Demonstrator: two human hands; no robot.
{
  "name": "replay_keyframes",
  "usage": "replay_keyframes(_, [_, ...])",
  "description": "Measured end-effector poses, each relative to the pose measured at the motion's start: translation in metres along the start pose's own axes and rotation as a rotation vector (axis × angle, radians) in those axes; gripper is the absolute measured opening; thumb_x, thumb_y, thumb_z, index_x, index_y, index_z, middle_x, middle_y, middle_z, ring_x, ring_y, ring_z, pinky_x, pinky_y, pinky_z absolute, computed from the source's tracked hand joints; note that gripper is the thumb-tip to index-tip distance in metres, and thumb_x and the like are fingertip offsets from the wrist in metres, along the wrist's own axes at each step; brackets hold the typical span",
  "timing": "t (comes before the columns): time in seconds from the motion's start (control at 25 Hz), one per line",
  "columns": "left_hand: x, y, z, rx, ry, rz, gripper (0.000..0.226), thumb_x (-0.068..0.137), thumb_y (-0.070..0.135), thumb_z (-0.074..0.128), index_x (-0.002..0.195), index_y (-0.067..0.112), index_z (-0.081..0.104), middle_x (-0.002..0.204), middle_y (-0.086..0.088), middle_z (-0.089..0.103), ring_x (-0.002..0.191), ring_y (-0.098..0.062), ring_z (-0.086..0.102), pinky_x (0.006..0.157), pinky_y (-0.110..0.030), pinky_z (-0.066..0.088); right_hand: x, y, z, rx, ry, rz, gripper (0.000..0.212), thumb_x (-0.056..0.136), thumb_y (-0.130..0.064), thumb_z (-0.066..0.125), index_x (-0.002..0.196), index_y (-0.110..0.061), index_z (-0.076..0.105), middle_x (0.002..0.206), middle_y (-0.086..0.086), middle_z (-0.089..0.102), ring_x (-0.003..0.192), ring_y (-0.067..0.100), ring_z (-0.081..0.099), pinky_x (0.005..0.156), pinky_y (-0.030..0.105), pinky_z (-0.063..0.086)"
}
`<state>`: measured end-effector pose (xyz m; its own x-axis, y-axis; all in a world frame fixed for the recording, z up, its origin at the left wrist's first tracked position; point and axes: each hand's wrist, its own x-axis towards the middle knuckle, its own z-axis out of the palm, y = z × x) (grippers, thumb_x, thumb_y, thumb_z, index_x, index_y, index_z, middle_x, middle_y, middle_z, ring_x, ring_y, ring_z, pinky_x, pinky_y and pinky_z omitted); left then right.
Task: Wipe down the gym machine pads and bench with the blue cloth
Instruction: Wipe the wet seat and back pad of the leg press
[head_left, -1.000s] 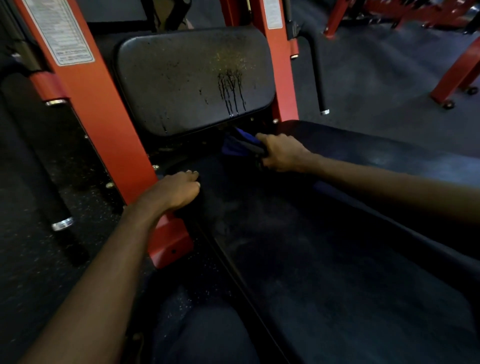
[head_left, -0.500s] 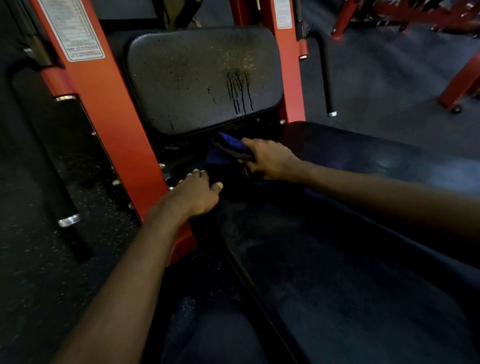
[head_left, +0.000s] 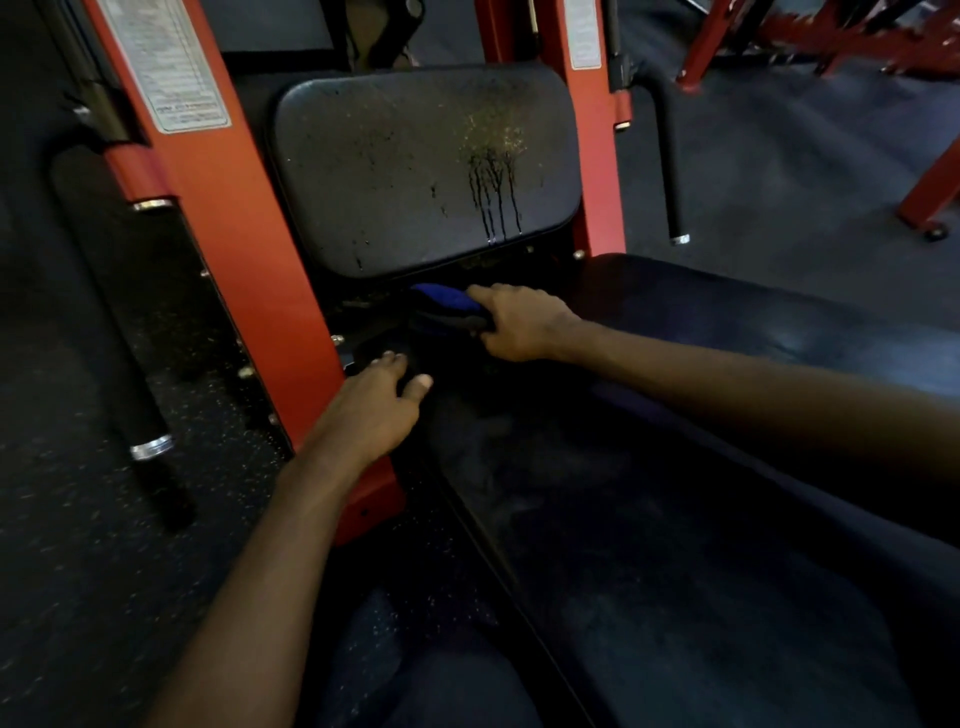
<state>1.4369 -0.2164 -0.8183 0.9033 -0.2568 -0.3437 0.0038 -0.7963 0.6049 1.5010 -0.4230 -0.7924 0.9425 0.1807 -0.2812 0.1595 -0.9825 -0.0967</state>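
Blue cloth (head_left: 447, 306) sits bunched in the right hand (head_left: 524, 325), whose fingers curl tightly round it. It is at the far end of the padded desk (head_left: 675, 519), in the dark gap just under the upright back pad (head_left: 421, 171). The left hand (head_left: 374, 410) grasps nothing. Its fingers lie loose and slightly spread on the far left corner of the desk, beside the red frame post (head_left: 249, 291), where it seems to act as a brace.

The step in hand looks like cleaning the seam where the desk meets the back pad. It would likely go better with the cloth flattened under the palm rather than balled, and drawn in long overlapping strokes. The back pad carries fine speckles and dark drip runs (head_left: 493, 197) that reach its lower edge and appear unwiped. Taking them from the top down should keep liquid from falling into the gap.

The desk's covering is dark and matt with faint pale smears, and the dim light makes it hard to tell wet from dry. Around the machine lies a dark speckled rubber floor (head_left: 104, 519). A black roller with chrome collars (head_left: 124, 338) stands to the left and a black handle (head_left: 670, 171) to the right. More red frames (head_left: 831, 36) stand well apart at the back
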Motion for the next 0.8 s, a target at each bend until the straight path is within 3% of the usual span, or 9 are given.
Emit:
replay_keyframes(0.12, [-0.008, -0.015, 0.002, -0.028, 0.064, -0.048, 0.059, 0.105, 0.041, 0.036, 0.156, 0.013, 0.025, 0.164, -0.006, 0.015, 0.151, -0.021, 0.015, 0.121, -0.032, 0.010, 0.036, -0.019, 0.004, 0.024, 0.016, 0.103, 0.046, 0.091, -0.040, 0.058, 0.135, -0.029, 0.050, 0.127, 0.009, 0.063, 0.117, 0.036, 0.060, 0.094, 0.044, 0.048])
replay_keyframes(0.24, [-0.001, -0.016, 0.002, 0.000, 0.057, -0.013, 0.057, 0.105, 0.036, 0.037, 0.153, 0.007, 0.029, 0.164, -0.012, 0.017, 0.150, -0.028, 0.020, 0.120, -0.037, 0.017, 0.057, -0.066, 0.018, 0.010, -0.022, -0.100, 0.043, 0.090, -0.047, 0.059, 0.132, -0.035, 0.053, 0.120, 0.005, 0.067, 0.113, 0.030, 0.063, 0.091, 0.039, 0.047])
replay_keyframes(0.44, [-0.003, -0.021, 0.002, -0.103, 0.067, -0.012, 0.046, 0.103, 0.037, 0.042, 0.143, 0.014, 0.047, 0.146, -0.013, 0.049, 0.131, -0.034, 0.048, 0.102, -0.034, 0.038, 0.038, -0.075, -0.002, 0.077, -0.151, -0.303, 0.015, 0.091, -0.035, 0.064, 0.104, -0.037, 0.058, 0.089, -0.008, 0.065, 0.088, 0.015, 0.067, 0.073, 0.028, 0.043])
replay_keyframes(0.56, [-0.007, -0.026, -0.009, -0.163, 0.092, -0.062, 0.036, 0.101, 0.030, 0.048, 0.136, 0.026, 0.058, 0.117, -0.008, 0.066, 0.101, -0.026, 0.062, 0.079, -0.027, 0.043, 0.003, -0.056, -0.019, 0.146, -0.212, -0.309, 0.022, 0.091, -0.031, 0.064, 0.088, -0.048, 0.051, 0.079, -0.008, 0.065, 0.073, 0.009, 0.066, 0.064, 0.029, 0.050])
replay_keyframes(0.68, [-0.010, -0.036, -0.021, -0.248, 0.125, -0.091, 0.041, 0.094, 0.011, 0.050, 0.124, 0.032, 0.067, 0.103, 0.001, 0.071, 0.066, -0.011, 0.055, 0.055, -0.019, 0.039, 0.003, -0.058, -0.008, 0.167, -0.172, -0.279, 0.020, 0.092, -0.024, 0.061, 0.103, -0.040, 0.058, 0.085, -0.009, 0.065, 0.079, 0.012, 0.066, 0.066, 0.028, 0.047])
replay_keyframes(0.8, [-0.011, -0.041, -0.027, -0.412, 0.240, -0.150, 0.043, 0.083, 0.002, 0.048, 0.099, 0.030, 0.076, 0.103, 0.004, 0.075, 0.075, -0.012, 0.064, 0.065, -0.020, 0.045, 0.028, -0.076, 0.004, 0.112, -0.122, -0.252, 0.032, 0.091, -0.022, 0.060, 0.122, -0.031, 0.058, 0.093, -0.008, 0.063, 0.092, 0.017, 0.066, 0.074, 0.028, 0.044])
